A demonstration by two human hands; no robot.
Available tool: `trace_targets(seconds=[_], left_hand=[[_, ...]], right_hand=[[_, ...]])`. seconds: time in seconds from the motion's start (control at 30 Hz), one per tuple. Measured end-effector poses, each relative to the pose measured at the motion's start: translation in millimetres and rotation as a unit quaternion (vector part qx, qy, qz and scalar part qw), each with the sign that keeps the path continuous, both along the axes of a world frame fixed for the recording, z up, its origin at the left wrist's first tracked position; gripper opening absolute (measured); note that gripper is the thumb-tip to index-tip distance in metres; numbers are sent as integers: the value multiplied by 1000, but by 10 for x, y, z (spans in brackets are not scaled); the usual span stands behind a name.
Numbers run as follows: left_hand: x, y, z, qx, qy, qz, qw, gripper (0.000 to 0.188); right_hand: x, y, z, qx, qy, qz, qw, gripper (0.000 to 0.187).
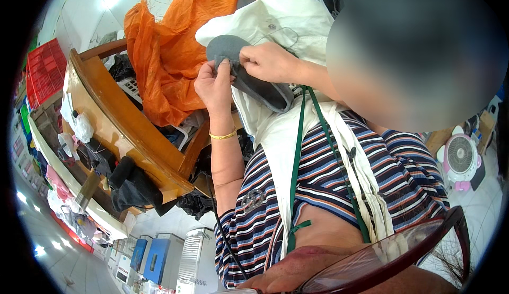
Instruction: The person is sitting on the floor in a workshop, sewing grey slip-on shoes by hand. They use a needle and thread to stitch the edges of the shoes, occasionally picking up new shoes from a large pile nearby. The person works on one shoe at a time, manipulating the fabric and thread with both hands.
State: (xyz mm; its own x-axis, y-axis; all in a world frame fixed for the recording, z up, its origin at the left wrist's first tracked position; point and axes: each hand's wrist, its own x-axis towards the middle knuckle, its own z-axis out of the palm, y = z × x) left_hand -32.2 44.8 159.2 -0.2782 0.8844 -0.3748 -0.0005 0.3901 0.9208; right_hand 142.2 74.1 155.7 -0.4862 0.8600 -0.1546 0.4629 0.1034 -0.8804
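A grey slipper (263, 91) with a dark inside lies over the white cloth (286, 14) in front of me. My left hand (214, 86), with a gold-coloured bracelet at its wrist, pinches the slipper's edge between thumb and fingers. Just to the right, my right hand (269, 63) is closed against the slipper's upper side; what its fingertips hold is hidden. A thin dark line, perhaps thread, curves over the cloth above that hand. Part of a second grey piece (245, 0) shows behind the cloth.
A large orange woven sack (172, 55) lies beyond my left hand. Left of it stands a wooden table (122, 122) with a curved edge and a black cloth item (135, 185) hanging there. A red crate (49, 71) is farther left. A small fan (460, 153) stands at right.
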Motion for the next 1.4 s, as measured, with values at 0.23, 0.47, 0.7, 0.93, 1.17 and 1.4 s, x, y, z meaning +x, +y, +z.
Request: trace_targets(seconds=[0.23,0.47,0.7,0.93,1.17,1.4], left_hand=[[-42,52,107,-64,-24,0,998,11],[-96,90,119,-89,-94,1,992,10],[-118,89,94,-84,-110,4,990,7],[-113,98,129,-82,-105,-8,991,10],[-187,114,125,-98,-132,-40,986,10],[-193,120,101,-103,-196,-10,975,8]], right_hand=[[-52,-170,-89,90,-40,-19,995,11],[-108,-147,-115,181,-60,-7,982,8],[-32,-36,15,143,-86,46,985,8],[-38,6,48,127,-64,48,989,8],[-117,-116,-104,132,-42,6,990,10],[-202,-141,10,90,-53,-45,993,12]])
